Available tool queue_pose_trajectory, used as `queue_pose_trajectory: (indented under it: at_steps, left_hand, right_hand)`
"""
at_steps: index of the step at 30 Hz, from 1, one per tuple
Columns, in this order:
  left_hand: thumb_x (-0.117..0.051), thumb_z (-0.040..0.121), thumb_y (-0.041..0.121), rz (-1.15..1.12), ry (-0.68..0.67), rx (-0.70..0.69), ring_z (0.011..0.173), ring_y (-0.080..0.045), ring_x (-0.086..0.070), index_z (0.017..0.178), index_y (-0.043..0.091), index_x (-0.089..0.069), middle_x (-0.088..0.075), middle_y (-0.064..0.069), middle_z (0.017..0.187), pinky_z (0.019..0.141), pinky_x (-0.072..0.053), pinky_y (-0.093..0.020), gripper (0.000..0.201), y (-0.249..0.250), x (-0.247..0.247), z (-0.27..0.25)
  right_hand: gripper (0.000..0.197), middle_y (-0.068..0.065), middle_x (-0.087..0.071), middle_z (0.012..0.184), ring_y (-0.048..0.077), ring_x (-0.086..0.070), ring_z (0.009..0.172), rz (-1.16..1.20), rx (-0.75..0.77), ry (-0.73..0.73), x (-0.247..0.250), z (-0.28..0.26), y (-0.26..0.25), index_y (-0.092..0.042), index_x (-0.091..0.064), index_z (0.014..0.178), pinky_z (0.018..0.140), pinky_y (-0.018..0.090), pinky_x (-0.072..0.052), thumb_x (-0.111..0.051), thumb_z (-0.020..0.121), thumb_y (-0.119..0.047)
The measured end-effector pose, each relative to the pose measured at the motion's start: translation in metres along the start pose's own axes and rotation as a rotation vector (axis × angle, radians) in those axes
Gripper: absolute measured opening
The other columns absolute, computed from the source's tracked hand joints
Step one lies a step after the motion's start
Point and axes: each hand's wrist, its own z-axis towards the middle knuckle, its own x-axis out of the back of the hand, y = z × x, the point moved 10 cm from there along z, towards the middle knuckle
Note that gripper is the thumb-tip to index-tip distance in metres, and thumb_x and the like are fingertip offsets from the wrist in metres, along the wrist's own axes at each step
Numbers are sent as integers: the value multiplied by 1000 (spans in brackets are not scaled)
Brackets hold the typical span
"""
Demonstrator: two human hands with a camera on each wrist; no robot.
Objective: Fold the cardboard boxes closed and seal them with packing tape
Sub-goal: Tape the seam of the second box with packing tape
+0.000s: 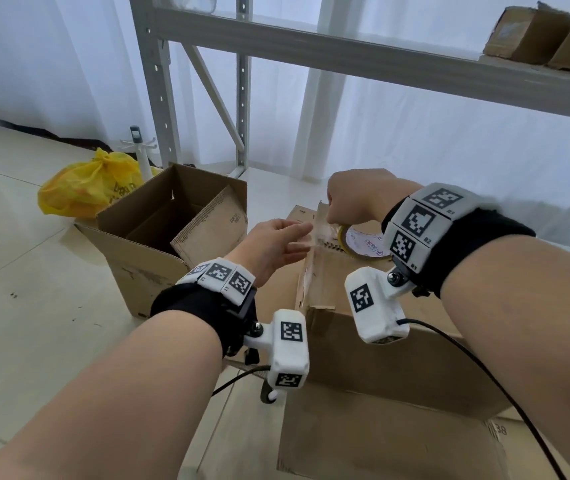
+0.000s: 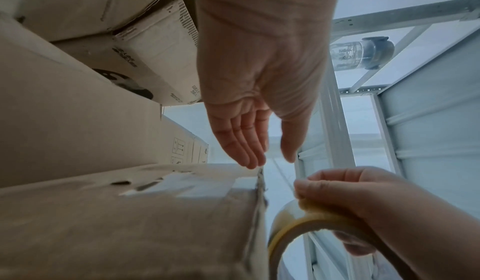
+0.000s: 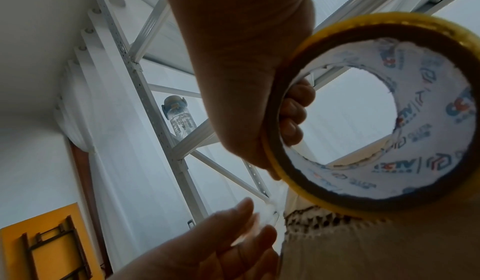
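A closed cardboard box [image 1: 391,344] stands in front of me, with clear tape [image 1: 319,226] running over its far left top edge. My right hand [image 1: 337,216] grips a yellow-rimmed tape roll [image 1: 363,242] above the box top; in the right wrist view its fingers [image 3: 294,118] curl through the roll's core [image 3: 376,109]. My left hand [image 1: 297,240] is open beside the box's left edge, its straight fingers at the taped corner. The left wrist view shows that left hand [image 2: 249,140] flat, thumb apart, above the box [image 2: 130,222], with the tape roll [image 2: 293,222] to the right.
An open cardboard box [image 1: 172,233] stands on the floor to the left, a yellow plastic bag [image 1: 86,188] behind it. A grey metal rack [image 1: 346,53] rises behind, with boxes [image 1: 533,32] on its shelf. Flattened cardboard [image 1: 380,441] lies at my near side.
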Motion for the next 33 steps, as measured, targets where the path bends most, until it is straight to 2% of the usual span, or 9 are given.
queue_pose_trajectory:
  at_steps: [3, 8, 13, 18, 23, 25, 27, 31, 33]
  left_hand:
    - [-69, 85, 13, -8, 10, 21, 71, -14, -64, 100, 5, -59, -65, -7, 84, 63, -55, -21, 19, 1, 7, 0]
    - [-67, 84, 3, 21, 43, 67, 59, -11, -59, 93, -1, -61, -62, -7, 72, 56, -54, -16, 11, 2, 16, 1]
    - [-70, 84, 8, 56, 108, 75, 53, -9, -55, 81, 3, -58, -58, -6, 68, 51, -51, -15, 13, 0, 22, 4]
    - [-72, 83, 12, 182, 131, 53, 56, -12, -53, 69, 6, -58, -58, -7, 67, 46, -48, -15, 21, -3, 25, 9]
    - [-68, 87, 18, 238, 108, 39, 56, -13, -53, 69, 7, -56, -57, -6, 65, 50, -48, -19, 24, -6, 12, 14]
    - [-68, 87, 19, 242, 96, 44, 58, -14, -54, 70, 7, -56, -57, -7, 67, 55, -48, -22, 24, -7, 7, 16]
    - [-68, 86, 21, 240, 88, 51, 60, -15, -55, 72, 6, -58, -59, -7, 68, 58, -48, -24, 23, -8, 7, 16]
    - [-69, 86, 18, 206, 110, 35, 57, -13, -54, 74, 4, -61, -59, -7, 67, 51, -48, -20, 20, -5, 14, 14]
    - [-69, 86, 18, 201, 117, 40, 57, -13, -54, 75, 4, -61, -59, -7, 67, 50, -48, -19, 20, -4, 18, 13]
  right_hand:
    - [23, 0, -43, 59, 19, -40, 55, -39, -6, 0, 0, 0, -5, -12, -44, 61, 53, 25, -33, -50, 83, -13]
    - [23, -1, -45, 62, 16, -40, 54, -111, -1, -11, 0, 0, -14, -13, -46, 65, 52, 25, -32, -47, 88, -15]
    - [21, -3, -49, 66, 14, -44, 56, -236, 8, -62, -4, 4, -31, -14, -50, 70, 50, 25, -31, -47, 90, -19]
    - [18, -3, -49, 66, 14, -46, 57, -267, 11, -87, -5, 8, -39, -14, -51, 71, 52, 24, -33, -49, 88, -20]
    - [22, -1, -55, 66, 17, -54, 64, -59, 4, -3, 5, 1, -22, -12, -53, 70, 56, 25, -39, -52, 86, -26]
    - [17, -2, -58, 83, 20, -57, 80, 44, -17, 84, 11, -4, -4, -15, -57, 86, 64, 29, -42, -55, 85, -32]
    - [24, -4, -58, 94, 19, -56, 90, 186, -65, 163, 13, -9, 18, -22, -57, 96, 71, 32, -41, -61, 81, -40]
    - [26, -3, -62, 77, 16, -58, 78, 539, -75, 268, 5, -17, 41, -18, -63, 74, 68, 31, -45, -66, 80, -43]
    - [32, 1, -60, 70, 15, -54, 70, 739, -84, 310, 1, -25, 49, -9, -67, 73, 63, 29, -41, -67, 81, -40]
